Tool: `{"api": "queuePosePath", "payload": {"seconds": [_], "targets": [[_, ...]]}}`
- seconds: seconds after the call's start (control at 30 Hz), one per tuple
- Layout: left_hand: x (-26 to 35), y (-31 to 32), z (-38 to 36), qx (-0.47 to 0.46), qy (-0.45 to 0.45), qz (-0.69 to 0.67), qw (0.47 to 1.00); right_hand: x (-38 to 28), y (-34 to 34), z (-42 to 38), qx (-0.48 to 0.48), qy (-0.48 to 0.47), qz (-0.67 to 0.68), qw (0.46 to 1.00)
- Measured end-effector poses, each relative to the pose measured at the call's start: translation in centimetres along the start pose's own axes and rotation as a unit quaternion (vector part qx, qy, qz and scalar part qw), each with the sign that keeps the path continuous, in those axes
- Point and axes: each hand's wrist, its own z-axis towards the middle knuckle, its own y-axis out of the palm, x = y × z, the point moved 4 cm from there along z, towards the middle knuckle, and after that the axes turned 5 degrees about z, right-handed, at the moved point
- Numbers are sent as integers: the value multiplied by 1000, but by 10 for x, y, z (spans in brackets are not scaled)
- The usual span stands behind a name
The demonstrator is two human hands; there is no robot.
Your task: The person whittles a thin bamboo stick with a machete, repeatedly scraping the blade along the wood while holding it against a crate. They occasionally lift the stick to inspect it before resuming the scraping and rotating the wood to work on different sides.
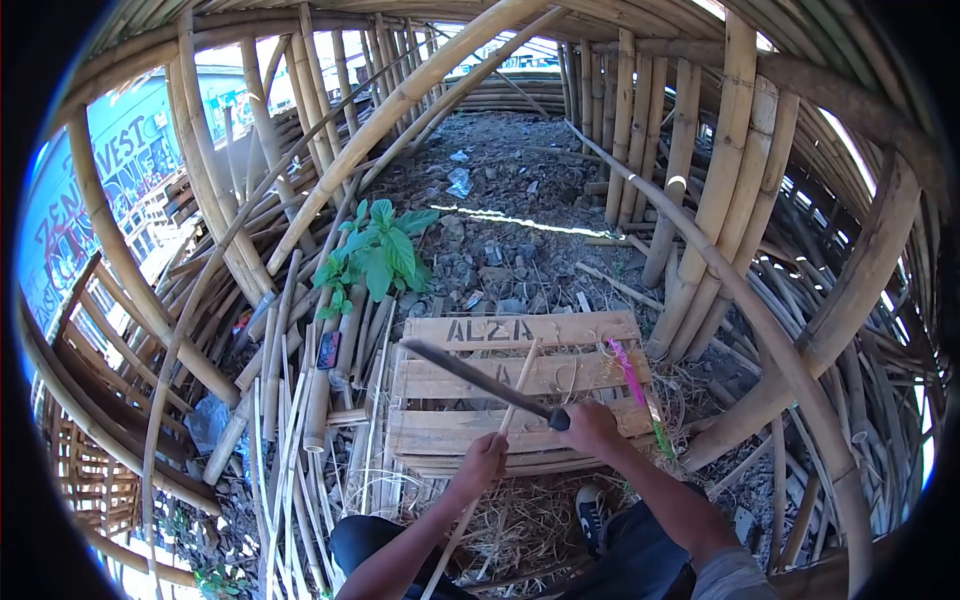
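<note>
My right hand (592,430) is closed around the handle of a machete (465,372), whose long dark blade points up and to the left over a wooden crate (430,432). In my left hand (483,462) is a thin pale bamboo strip (455,540), gripped around its middle. The strip slants from near my lap up over the crate slats, and the blade crosses it in this view. Stencilled letters mark the crate's far slats. Along the crate's right side lies a pink and green cord-like strand (630,375).
Split bamboo strips (285,470) lie in a pile to the left, beside a phone-like object (327,350) on a bamboo pole. Shavings (515,525) cover the ground between my legs. A leafy plant (385,250) grows behind the crate. Bamboo posts (730,200) stand on both sides.
</note>
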Motion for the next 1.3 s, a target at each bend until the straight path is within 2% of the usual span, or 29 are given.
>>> {"api": "queuePosePath", "payload": {"seconds": [0.03, 0.1, 0.13, 0.2, 0.23, 0.27, 0.33, 0.37, 0.4, 0.47, 0.5, 0.53, 0.6, 0.67, 0.7, 0.77, 0.8, 0.87, 0.93, 1.0, 1.07, 1.1, 1.13, 1.17, 1.2, 1.23, 1.27, 1.3], "targets": [[-3, -1, 1, 3, -2, 1, 1000, -9, 1, -4, -23, -44, -31, 998], [-12, -2, 5, 19, 44, 89, 995, -3, 0, 1, -26, -63, -46, 997], [-23, -2, 6, 20, 38, 91, 995, 2, 0, 3, -27, -79, -58, 995], [-32, -6, 3, 34, 92, 233, 967, 42, -7, 27, 17, 48, -17, 999], [-20, 1, 8, 13, 61, 138, 989, 53, -14, 34, 41, 122, 4, 992], [-14, 2, 7, 8, 61, 153, 986, 52, -11, 33, 50, 129, 15, 990], [-9, 6, 10, -12, 12, 90, 996, 44, -24, 29, 78, 124, 0, 989], [-16, 5, 9, -26, -23, 28, 999, 38, -21, 26, 44, 125, -5, 991], [-15, 6, 10, -28, -24, 31, 999, 34, -16, 21, 45, 128, -4, 991], [-13, 1, 7, -2, -19, 61, 998, 18, 6, 10, -3, 37, 2, 999], [-14, -1, 6, 1, -21, 66, 998, 11, 10, 6, -59, 46, -16, 997], [-14, 0, 6, 3, -2, 78, 997, 9, 7, 7, -60, 46, -12, 997], [-19, 5, -3, 5, 8, 88, 996, 12, -8, 13, -54, -28, -63, 996], [-17, 12, -24, -28, -60, 77, 995, 56, -18, 32, 9, 119, -6, 993], [-12, 16, -32, -58, -51, 33, 997, 72, -29, 33, 41, 198, 33, 979], [7, 16, -40, -56, -54, 28, 997, 122, -28, 32, 203, 276, 57, 938], [13, 12, -40, -41, -54, 3, 998, 126, -36, 26, 211, 291, 66, 931], [13, -4, -27, -57, -51, -24, 997, 127, -44, 15, 123, 333, 212, 911], [17, -16, -18, -26, -11, -23, 999, 121, -46, 14, 125, 305, 234, 915], [19, -16, -12, -26, -16, -25, 999, 97, -48, 8, 182, 168, 271, 930], [24, -11, -9, 6, 23, 37, 999, 75, -48, 5, 174, 140, 266, 938], [20, -10, -6, 7, 21, 33, 999, 58, -48, 2, 123, 121, 243, 954], [19, -10, -1, 35, 71, 120, 990, 41, -46, -1, 71, 102, 221, 967], [20, -9, 0, 63, 121, 208, 969, 28, -43, -4, 69, 102, 222, 967], [19, -6, -1, 64, 119, 210, 968, 11, -38, -7, 50, 55, 146, 986], [26, -3, -5, 109, 193, 313, 923, -2, -33, -7, 33, 8, 72, 997], [32, 0, -9, 149, 264, 412, 859, -6, -28, -5, 35, 11, 78, 996], [31, -2, -9, 146, 262, 420, 857, -12, -21, -3, 10, -4, 52, 999]]}}
